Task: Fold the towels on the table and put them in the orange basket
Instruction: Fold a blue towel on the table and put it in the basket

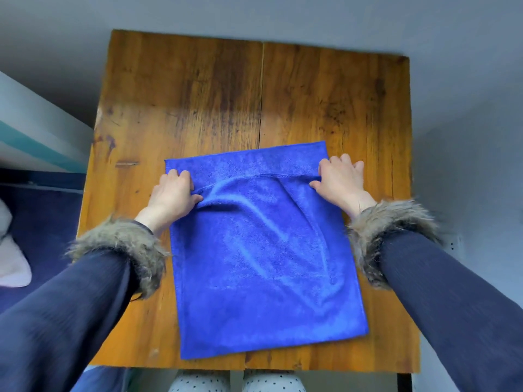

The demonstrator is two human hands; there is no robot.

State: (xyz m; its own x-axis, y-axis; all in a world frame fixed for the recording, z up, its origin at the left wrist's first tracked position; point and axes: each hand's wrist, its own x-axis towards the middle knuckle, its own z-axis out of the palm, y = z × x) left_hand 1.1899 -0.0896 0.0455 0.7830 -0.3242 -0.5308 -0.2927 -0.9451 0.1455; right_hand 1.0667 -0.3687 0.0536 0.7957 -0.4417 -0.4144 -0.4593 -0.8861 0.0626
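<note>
The blue towel (263,250) lies on the wooden table (198,108), taking up the 6 o'clock half. Its upper layer is pulled toward 12 o'clock, stopping just short of the far edge. The left hand (174,193) pinches that layer's hem at 9 o'clock. The right hand (339,179) is at 3 o'clock, thumb on the hem and fingers spread; pinching or just pressing, can't tell. Probably holding both corners so the fold lands square. No orange basket in view.

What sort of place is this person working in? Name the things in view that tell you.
Probably a room in a home. A worn wooden table stands against a plain grey wall, a blue towel lies on it, and dark bedding or a sofa shows at the left.
</note>
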